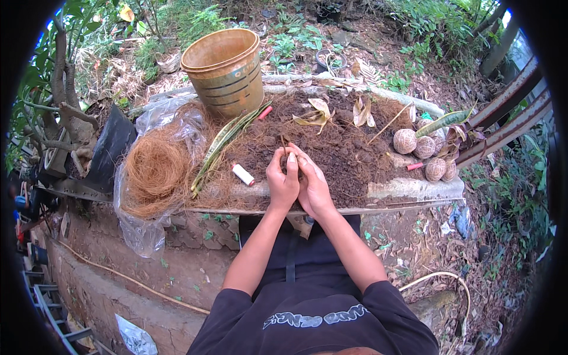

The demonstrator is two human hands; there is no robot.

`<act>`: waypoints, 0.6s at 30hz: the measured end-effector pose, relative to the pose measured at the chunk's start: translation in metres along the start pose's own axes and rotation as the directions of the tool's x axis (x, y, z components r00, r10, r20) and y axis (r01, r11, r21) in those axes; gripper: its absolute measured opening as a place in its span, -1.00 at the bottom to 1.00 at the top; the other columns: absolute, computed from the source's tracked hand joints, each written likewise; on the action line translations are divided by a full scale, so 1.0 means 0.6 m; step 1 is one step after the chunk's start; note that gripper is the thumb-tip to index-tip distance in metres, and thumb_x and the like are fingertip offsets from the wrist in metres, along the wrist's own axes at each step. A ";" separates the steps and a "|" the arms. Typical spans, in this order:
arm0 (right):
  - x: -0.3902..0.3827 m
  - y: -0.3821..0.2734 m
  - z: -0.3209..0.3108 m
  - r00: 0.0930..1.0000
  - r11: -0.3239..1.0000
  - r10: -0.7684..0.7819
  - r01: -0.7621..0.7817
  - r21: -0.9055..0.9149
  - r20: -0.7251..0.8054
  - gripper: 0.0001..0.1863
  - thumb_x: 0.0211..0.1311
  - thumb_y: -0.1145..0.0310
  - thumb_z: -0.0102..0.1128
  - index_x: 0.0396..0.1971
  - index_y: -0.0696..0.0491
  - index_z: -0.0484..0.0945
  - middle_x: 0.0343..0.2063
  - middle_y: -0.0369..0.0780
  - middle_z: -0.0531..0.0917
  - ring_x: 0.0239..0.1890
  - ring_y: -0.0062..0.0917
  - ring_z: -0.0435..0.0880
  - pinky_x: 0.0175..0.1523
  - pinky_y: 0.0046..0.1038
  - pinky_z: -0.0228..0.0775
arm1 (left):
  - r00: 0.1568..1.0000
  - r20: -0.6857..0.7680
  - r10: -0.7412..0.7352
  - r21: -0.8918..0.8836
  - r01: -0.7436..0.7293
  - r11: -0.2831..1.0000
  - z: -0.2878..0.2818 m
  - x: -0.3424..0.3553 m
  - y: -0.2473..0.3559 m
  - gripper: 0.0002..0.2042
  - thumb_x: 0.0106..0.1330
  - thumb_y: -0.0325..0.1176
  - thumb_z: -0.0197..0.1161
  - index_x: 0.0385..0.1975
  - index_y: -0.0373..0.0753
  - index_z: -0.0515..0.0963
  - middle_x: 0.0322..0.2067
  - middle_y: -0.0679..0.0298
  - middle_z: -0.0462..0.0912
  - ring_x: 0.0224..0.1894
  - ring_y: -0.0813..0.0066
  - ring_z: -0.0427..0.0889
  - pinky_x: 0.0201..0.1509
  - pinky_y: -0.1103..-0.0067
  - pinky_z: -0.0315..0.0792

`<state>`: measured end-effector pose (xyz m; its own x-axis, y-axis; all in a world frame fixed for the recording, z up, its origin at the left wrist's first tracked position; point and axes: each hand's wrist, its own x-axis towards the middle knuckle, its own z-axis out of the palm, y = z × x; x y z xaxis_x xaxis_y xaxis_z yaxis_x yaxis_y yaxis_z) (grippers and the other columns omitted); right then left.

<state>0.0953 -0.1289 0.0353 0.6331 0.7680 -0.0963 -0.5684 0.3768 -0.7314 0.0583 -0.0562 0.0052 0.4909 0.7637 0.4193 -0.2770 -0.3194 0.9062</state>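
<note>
Over the middle of the soil heap [349,160], my left hand [284,180] and my right hand [313,186] are cupped against each other, fingers pressed together. A thin brown piece [285,143] pokes out above the fingertips; whatever lies between the palms is hidden. Left of my hands lies a spool of white thread [243,174]. Beyond it, long variegated leaves [222,145] lie beside a nest of brown coconut fibre [157,165] on clear plastic. At the right, several thread-wrapped balls [405,141] sit together, with a green leaf [447,121] rising from among them.
A brown-stained bucket [228,77] stands at the table's back left. Dry leaves [319,113] and a thin stick [390,123] rest on the soil. Small red pieces [265,112] lie nearby. Rusty metal beams [503,139] rise at the right, and the table's front edge [414,190] is near my body.
</note>
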 end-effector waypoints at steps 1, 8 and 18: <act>0.002 0.007 0.000 0.999 0.999 -0.034 0.034 -0.026 -0.006 -0.47 0.48 0.23 -0.03 0.31 0.22 0.30 0.24 -0.19 0.44 0.26 -0.54 0.40 0.37 -0.47 0.18 | 1.000 -0.016 -0.003 0.011 0.003 1.000 -0.002 0.000 0.001 -0.79 0.40 -0.31 0.10 -0.26 -0.37 0.50 -0.39 0.18 0.61 -0.31 0.48 0.59 -0.19 0.51 0.47; 0.013 0.027 0.001 0.996 0.995 -0.089 0.089 -0.053 -0.001 -0.45 0.48 0.19 0.02 0.29 0.27 0.32 0.20 -0.15 0.48 0.24 -0.53 0.42 0.38 -0.45 0.16 | 0.995 -0.014 -0.099 -0.115 0.097 0.989 -0.011 -0.001 0.003 -0.79 0.44 -0.31 0.01 -0.27 -0.32 0.51 -0.30 0.34 0.56 -0.17 0.62 0.47 -0.01 0.59 0.35; 0.015 0.020 0.001 0.997 0.994 -0.081 0.082 -0.073 0.016 -0.40 0.52 0.17 -0.05 0.42 0.14 0.14 0.31 -0.22 0.34 0.37 -0.52 0.23 0.43 -0.40 0.05 | 0.995 0.045 -0.087 -0.200 0.094 0.975 -0.013 0.009 -0.011 -0.76 0.37 -0.28 0.23 -0.18 -0.35 0.52 -0.21 0.27 0.62 -0.11 0.57 0.53 0.08 0.57 0.38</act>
<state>0.0942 -0.1173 0.0260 0.6684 0.7434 -0.0259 -0.4749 0.3997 -0.7840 0.0562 -0.0456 0.0012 0.5497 0.7625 0.3412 -0.3891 -0.1277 0.9123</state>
